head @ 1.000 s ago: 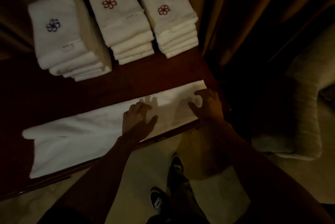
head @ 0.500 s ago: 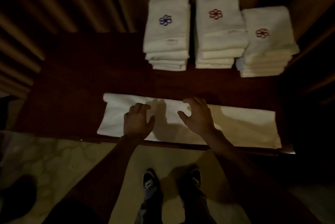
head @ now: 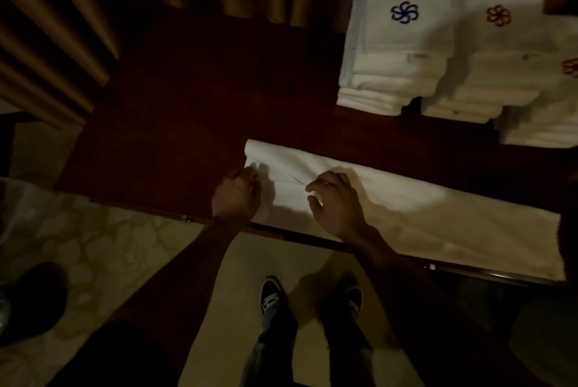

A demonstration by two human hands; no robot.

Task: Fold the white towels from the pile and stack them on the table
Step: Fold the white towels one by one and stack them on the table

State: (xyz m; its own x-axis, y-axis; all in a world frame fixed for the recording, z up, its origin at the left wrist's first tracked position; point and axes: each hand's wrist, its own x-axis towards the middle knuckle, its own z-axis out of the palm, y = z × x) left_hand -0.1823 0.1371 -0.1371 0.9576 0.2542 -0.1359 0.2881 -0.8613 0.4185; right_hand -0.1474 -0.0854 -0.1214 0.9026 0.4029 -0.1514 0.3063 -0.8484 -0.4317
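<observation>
A long white towel (head: 422, 214), folded into a strip, lies along the front edge of the dark wooden table (head: 187, 120). My left hand (head: 236, 195) is at the strip's left end, its fingers curled over the edge of the cloth. About a hand's width to the right, my right hand (head: 336, 205) rests on the towel with fingers bent and spread. Three stacks of folded white towels stand at the back right: one with a blue flower (head: 403, 42), one with a red flower (head: 497, 51), and a third (head: 550, 117) cut off by the frame's right edge.
Brown curtains (head: 93, 11) hang behind and left of the table. My two shoes (head: 272, 299) stand on the pale patterned floor below the table's edge. A dark rounded object (head: 31, 299) sits on the floor at lower left.
Both hands have slid left along the towel, from its right part to its left end. My view has swung left, so the stacks now sit at the upper right.
</observation>
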